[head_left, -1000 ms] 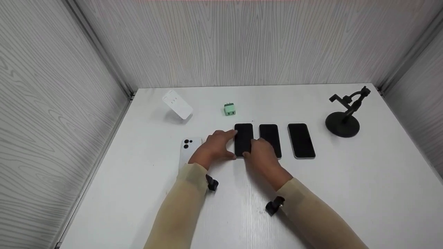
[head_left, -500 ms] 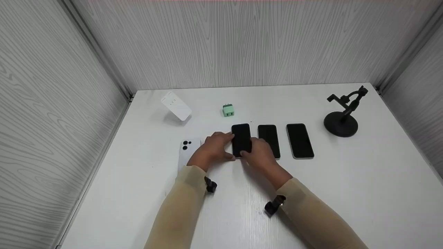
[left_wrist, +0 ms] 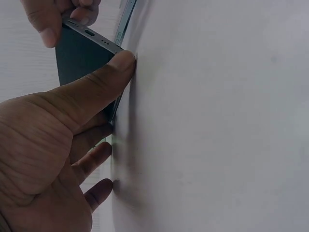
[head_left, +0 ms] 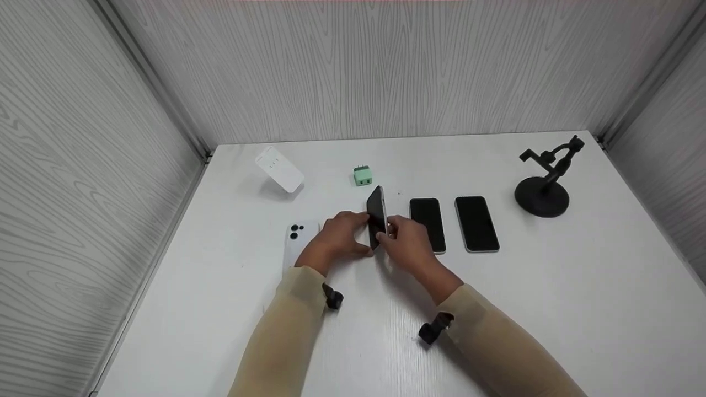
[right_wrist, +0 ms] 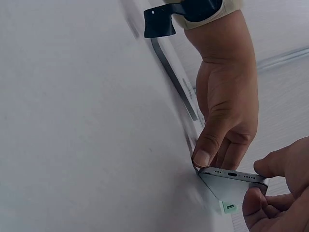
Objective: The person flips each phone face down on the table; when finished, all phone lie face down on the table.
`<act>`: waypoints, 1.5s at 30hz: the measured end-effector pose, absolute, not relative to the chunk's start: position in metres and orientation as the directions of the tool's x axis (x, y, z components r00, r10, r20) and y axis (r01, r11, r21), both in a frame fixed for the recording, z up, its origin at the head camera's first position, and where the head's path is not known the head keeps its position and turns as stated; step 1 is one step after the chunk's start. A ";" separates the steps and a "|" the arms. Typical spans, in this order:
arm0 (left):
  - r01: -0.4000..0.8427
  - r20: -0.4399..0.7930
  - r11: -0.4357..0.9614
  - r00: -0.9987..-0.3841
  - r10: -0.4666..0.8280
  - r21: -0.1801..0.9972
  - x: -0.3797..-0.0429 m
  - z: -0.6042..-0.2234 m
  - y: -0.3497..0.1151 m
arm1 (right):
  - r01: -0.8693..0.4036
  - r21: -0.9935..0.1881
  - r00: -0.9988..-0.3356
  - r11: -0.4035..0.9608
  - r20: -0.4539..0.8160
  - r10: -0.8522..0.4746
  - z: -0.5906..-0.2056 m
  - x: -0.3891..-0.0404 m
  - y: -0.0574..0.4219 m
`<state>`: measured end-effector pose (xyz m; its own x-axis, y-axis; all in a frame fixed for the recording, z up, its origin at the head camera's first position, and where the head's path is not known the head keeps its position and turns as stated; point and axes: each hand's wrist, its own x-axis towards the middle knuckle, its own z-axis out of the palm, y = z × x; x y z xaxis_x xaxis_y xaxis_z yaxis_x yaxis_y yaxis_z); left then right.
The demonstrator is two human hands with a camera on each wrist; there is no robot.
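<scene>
Gripping tilted phone (head_left: 376, 212) at its raised 4-o'clock side with right hand (head_left: 408, 243); touching its lower 7-o'clock corner with loosely spread left hand (head_left: 339, 236). Located between 5 and 6 o'clock from green charger (head_left: 363, 176).

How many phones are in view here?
4: a tilted phone in the right hand, a black phone beside it, another phone farther right, and a white phone partly hidden by the left arm.

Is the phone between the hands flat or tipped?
Tipped: the right hand holds one long side of the phone above the other.
</scene>
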<state>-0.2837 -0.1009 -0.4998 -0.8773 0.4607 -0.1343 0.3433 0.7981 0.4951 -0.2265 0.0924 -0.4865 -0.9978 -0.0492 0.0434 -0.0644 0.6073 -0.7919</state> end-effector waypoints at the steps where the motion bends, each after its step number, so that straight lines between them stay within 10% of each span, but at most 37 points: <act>1: 0.341 -0.134 0.798 -0.879 0.458 0.497 -0.284 -0.500 -0.101 | -0.073 -0.792 -0.997 0.606 0.055 -0.048 -0.487 -0.226 0.091; 20: 0.334 -0.140 0.787 -0.875 0.464 0.519 -0.284 -0.498 -0.101 | -0.069 -0.722 -0.988 0.689 0.144 0.051 -0.496 -0.225 0.082; 32: 0.097 -0.068 0.794 -0.983 0.171 0.601 -0.290 -0.471 -0.076 | -0.143 -0.663 -0.979 0.735 0.205 -0.006 -0.491 -0.204 0.078; 45: 0.123 -0.030 0.853 -0.987 0.160 0.507 -0.292 -0.456 -0.069 | -0.229 -0.613 -0.963 0.756 0.256 -0.085 -0.492 -0.189 0.070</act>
